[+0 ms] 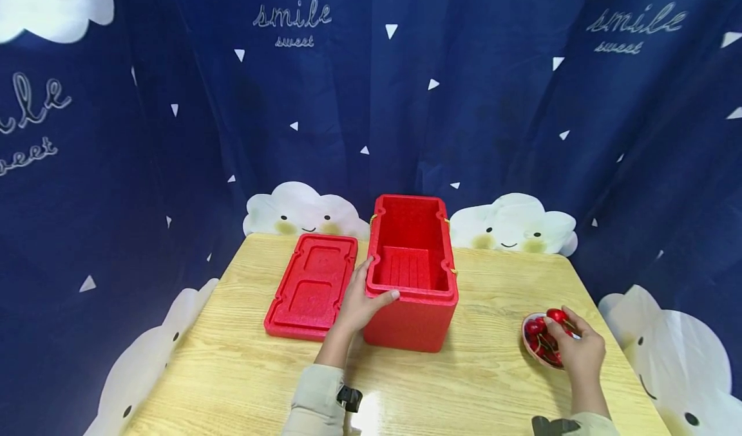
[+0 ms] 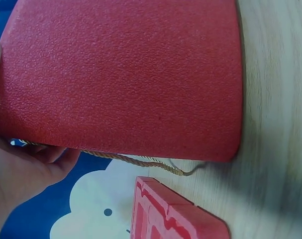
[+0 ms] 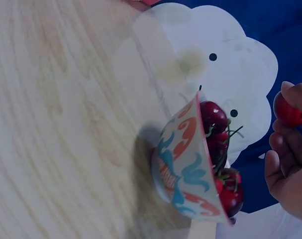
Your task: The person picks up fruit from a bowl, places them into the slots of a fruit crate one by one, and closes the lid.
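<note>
A red foam box (image 1: 408, 323) stands lidless on the table, its inside bare in the head view. At its near left corner, my left hand (image 1: 355, 304) grips the rim, thumb over the front wall and fingers along the left side. To the right, a small bowl (image 3: 183, 177) with a blue and orange pattern holds several dark red cherries (image 3: 214, 117) with green stems. Just above that bowl, my right hand (image 1: 584, 353) pinches one cherry (image 3: 286, 110) between thumb and fingers, raised off the others.
Left of the box lies its red lid (image 1: 313, 284), flat on the wooden table (image 1: 232, 371). A yellow cord (image 2: 136, 160) hangs along the box's side. Behind the table's far edge is a dark blue curtain (image 1: 406, 114) with white clouds.
</note>
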`<state>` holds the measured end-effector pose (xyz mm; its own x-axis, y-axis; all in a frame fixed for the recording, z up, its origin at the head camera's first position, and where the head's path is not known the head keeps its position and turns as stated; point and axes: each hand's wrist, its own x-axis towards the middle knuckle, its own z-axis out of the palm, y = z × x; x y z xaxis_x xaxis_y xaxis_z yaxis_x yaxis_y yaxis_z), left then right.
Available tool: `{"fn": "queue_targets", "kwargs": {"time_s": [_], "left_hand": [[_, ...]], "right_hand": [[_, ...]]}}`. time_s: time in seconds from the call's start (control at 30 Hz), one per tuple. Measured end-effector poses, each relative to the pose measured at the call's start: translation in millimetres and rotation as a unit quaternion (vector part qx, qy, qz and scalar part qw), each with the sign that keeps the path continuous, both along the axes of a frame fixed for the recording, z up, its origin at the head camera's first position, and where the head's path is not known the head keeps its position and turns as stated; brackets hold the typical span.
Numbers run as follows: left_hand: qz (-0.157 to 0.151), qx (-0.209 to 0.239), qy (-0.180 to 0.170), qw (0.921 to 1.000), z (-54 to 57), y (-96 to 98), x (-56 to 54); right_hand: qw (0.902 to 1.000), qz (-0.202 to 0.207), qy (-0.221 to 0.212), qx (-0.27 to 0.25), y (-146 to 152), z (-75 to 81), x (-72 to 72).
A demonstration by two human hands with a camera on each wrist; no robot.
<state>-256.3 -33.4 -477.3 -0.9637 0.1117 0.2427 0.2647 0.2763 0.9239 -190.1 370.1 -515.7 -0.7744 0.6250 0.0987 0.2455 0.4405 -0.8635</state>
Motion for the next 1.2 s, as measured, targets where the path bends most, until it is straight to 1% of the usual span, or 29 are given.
{"fn": "queue_targets", "kwargs": {"time_s": [0.13,0.23,0.33,0.5,0.53,0.7,0.73,0.8,0.87,0.93,1.0,1.1,1.2], "left_hand": [[-0.001,0.006,0.0,1.0,0.1,-0.2,0.5],[-0.007,0.018,0.004,0.9998,0.5,0.3,0.4],[-0.012,0.029,0.005,0.9995,1.2,1.9,0.3],[-0.018,0.031,0.002,0.9993,3.9,5.3,2.4],[-0.02,0.036,0.002,0.9992,5.8,5.7,3.8],[-0.03,0.061,-0.006,0.9977,25.6,4.3,17.0],[-0.029,0.056,-0.001,0.998,25.9,4.1,17.4],[-0.022,0.038,0.007,0.999,20.8,3.3,14.8],[-0.012,0.026,0.013,0.9995,11.3,2.2,9.3],[-0.003,0.019,0.011,0.9998,1.9,1.6,4.0],[0.001,0.031,-0.006,0.9995,-0.3,0.7,3.1],[0.005,0.037,-0.021,0.9991,0.5,1.3,4.3],[0.003,0.043,-0.025,0.9988,1.1,2.1,4.5]], "right_hand": [[0.9996,0.002,0.022,-0.017,-5,7.8,-4.7],[0.9986,0.013,0.044,-0.025,-9,14.2,-8.3],[0.998,0.024,0.055,-0.021,-13,20.6,-12.4],[0.9974,0.038,0.062,0.002,-18,32.9,-22.6],[0.9972,0.044,0.06,0.005,-19,35.4,-25.0],[0.9961,0.079,0.039,0.012,-24,46.8,-38.0],[0.9958,0.083,0.038,0.011,-26,48.7,-40.9],[0.995,0.094,0.033,0.01,-29,53.7,-46.3],[0.9933,0.11,0.032,0.007,-32,58.7,-51.8],[0.9905,0.135,0.026,0.005,-36,65.0,-56.5],[0.9869,0.16,0.02,0.0,-38,70.8,-61.2],[0.9809,0.193,0.022,-0.01,-38,76.9,-68.3],[0.9754,0.216,0.035,-0.025,-37,80.0,-75.6]]}}
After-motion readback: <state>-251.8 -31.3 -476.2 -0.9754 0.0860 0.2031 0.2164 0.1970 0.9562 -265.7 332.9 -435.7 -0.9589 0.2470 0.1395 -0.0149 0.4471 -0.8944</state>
